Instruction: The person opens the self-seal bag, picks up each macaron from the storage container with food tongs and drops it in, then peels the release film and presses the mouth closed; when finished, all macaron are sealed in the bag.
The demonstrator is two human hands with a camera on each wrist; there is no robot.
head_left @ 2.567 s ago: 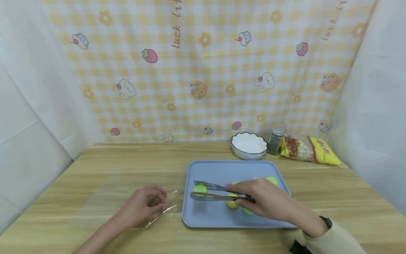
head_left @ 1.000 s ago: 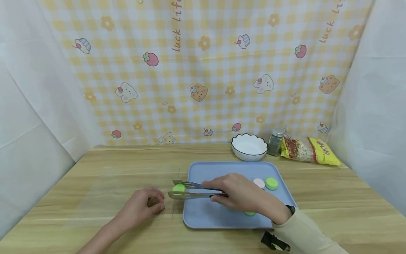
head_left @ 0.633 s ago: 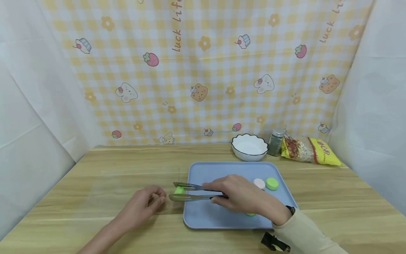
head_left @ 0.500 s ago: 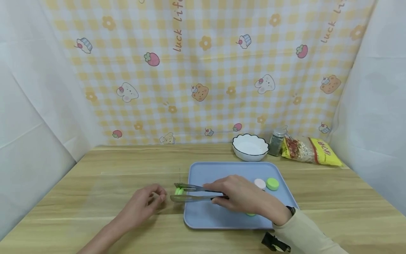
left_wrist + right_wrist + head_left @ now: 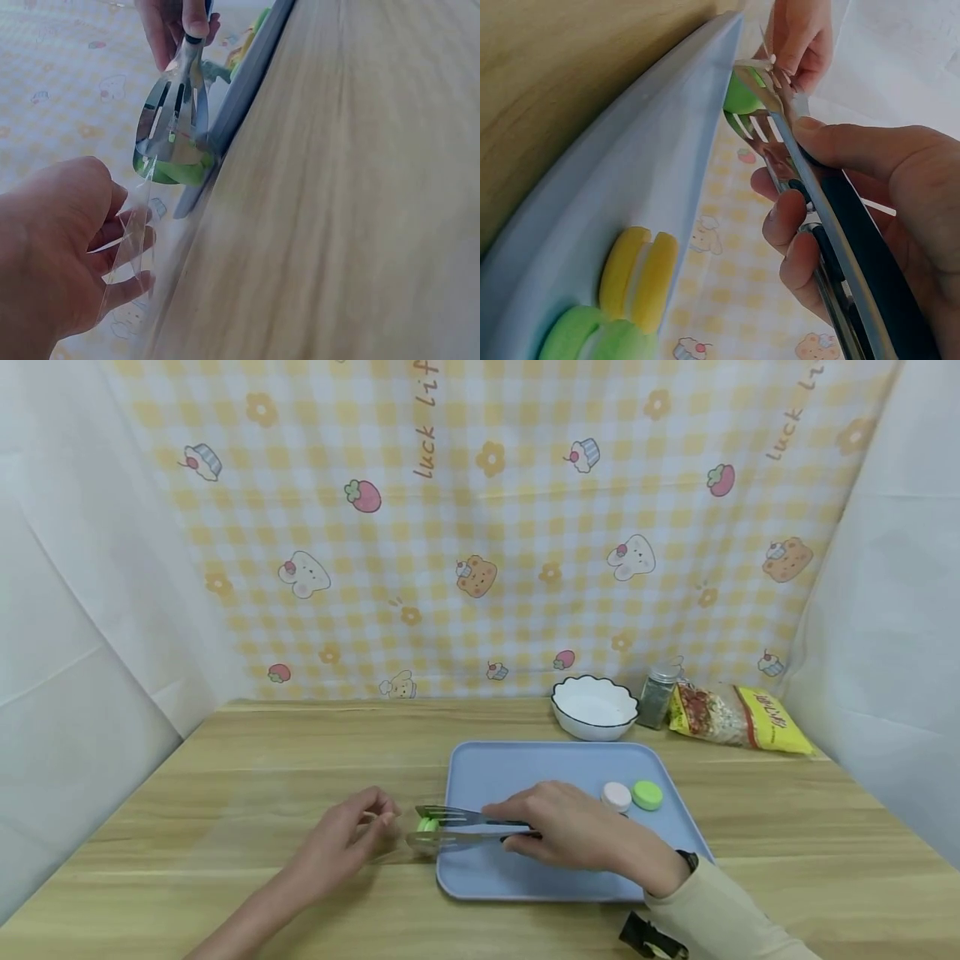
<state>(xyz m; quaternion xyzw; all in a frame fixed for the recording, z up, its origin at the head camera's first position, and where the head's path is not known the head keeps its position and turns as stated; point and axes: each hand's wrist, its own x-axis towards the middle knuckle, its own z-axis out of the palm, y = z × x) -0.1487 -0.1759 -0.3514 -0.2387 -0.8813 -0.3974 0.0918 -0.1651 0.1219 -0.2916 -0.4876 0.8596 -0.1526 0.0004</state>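
Note:
My right hand (image 5: 581,831) grips metal tongs (image 5: 468,837) with slotted ends and dark handles. Between their tips is a green macaron (image 5: 427,825), tilted on its edge just past the tray's left rim. My left hand (image 5: 348,835) pinches a clear plastic bag (image 5: 133,240), its film spreading up to the macaron and tong tips in the left wrist view. The bag is barely visible from the head. A yellow macaron (image 5: 626,277) and another green macaron (image 5: 585,339) lie on the blue tray (image 5: 517,764), hidden behind my right hand in the head view.
A pink-white macaron (image 5: 616,796) and a green one (image 5: 647,795) sit at the tray's right side. Behind the tray stand a white scalloped bowl (image 5: 596,706), a glass jar (image 5: 657,697) and a yellow food packet (image 5: 738,718). A checked curtain (image 5: 480,527) hangs behind.
My right hand has carried the green macaron left off the tray in the tongs, toward my left hand. The macaron has since turned from flat onto its edge.

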